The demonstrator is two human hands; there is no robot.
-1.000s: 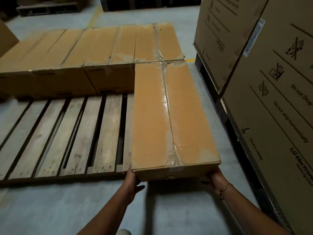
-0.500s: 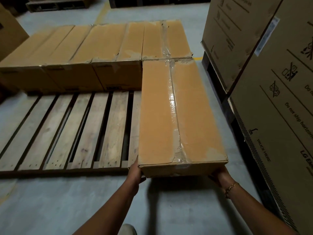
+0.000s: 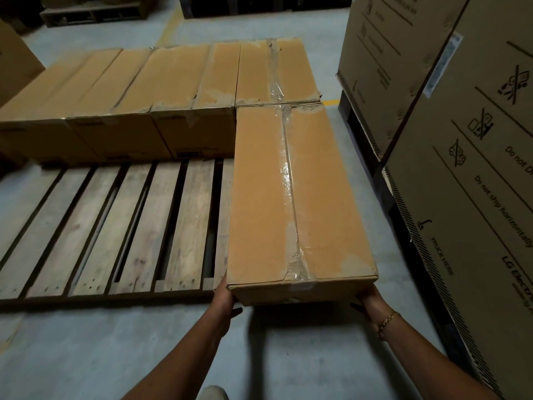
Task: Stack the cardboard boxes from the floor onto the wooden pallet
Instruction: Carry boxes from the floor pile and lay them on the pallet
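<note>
While at pallet (image 3: 115, 226) edge, box (image 3: 288, 197) (taped)

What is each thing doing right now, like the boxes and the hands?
Long box: taped shut, near end past the pallet front edge.
Left hand: grips its near left corner.
Right hand: grips its near right corner.
Back boxes: closed, side by side on pallet.
Pallet: front slats bare.

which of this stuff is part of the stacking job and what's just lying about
Part of the job: long box, held at its near end by the left hand and right hand; wooden pallet; row of boxes on it.
Just lying about: big printed cartons; pallets at the back; yellow floor line.
</note>
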